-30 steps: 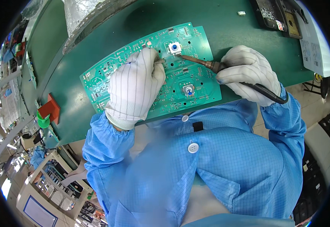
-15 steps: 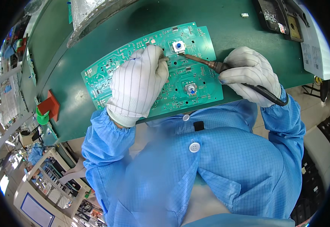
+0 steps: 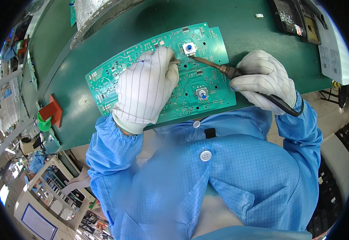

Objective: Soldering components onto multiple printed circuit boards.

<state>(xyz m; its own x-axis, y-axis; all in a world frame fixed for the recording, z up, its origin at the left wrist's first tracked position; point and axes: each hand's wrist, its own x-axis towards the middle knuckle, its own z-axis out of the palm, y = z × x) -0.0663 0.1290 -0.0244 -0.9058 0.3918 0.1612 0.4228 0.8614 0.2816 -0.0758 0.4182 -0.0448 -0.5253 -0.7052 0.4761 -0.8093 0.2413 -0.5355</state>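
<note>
Steadiness matters: white-gloved left hand (image 3: 146, 90) lies open, pinning the green printed circuit board (image 3: 162, 72) near the desk's front edge, while gloved right hand (image 3: 264, 80), closed round the black-handled soldering iron (image 3: 222, 70), should touch only the joint.

I read this as an electronics assembly workshop: green bench mat (image 3: 102, 116) across the frame's middle, circuit board (image 3: 206, 92) and soldering iron (image 3: 222, 70) at centre, equipment racks (image 3: 46, 192) lower left.

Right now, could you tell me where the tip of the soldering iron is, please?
In the head view, the brown-shafted soldering iron, held in the white-gloved right hand, points its tip at the long green circuit board, just beside the white square knob component.
</note>
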